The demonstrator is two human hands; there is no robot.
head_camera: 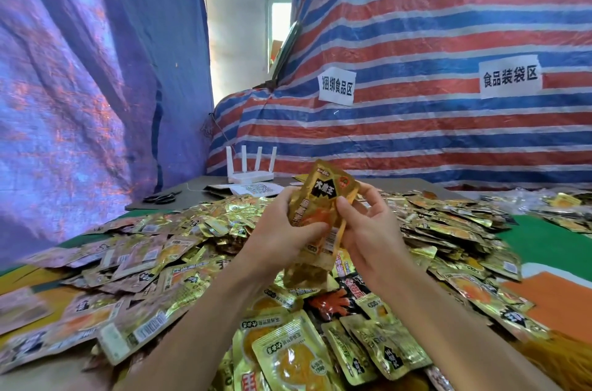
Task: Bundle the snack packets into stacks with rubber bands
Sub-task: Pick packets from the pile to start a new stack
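Nearest on my feed, at the bottom edge, lie loose gold foil snack packets (pixel 288 355) with orange printed fronts, the near lip of a heap that spreads across the table. Far left hangs a blue plastic tarp (pixel 80 70). At its foot, on a grey board, rest black-handled scissors (pixel 160 197) and a white router with four antennas (pixel 251 166), both well apart from the hands, I judge to keep them out of the work. Moving in, the left hand (pixel 278 230) curls round the left edge of a small upright stack of gold packets (pixel 320 214), thumb laid across the front. The right hand (pixel 368 227) pinches the stack's right edge, thumb in front and fingers behind. Both are clamped on that stack, which is raised above the middle of the heap, likely so its edges can be squared between the palms before binding. I see no rubber band on it, so I take the bundle as gathered but not yet tied. Behind and to the right rises a red, white and blue striped tarp (pixel 416 134) bearing two white paper signs (pixel 336 86). Further right the green table cover (pixel 544 243) shows beside an orange sheet (pixel 560 301). At the lower right corner sits a tawny stringy mass (pixel 560 361) that may be the bands, near the right arm; I cannot tell for sure.
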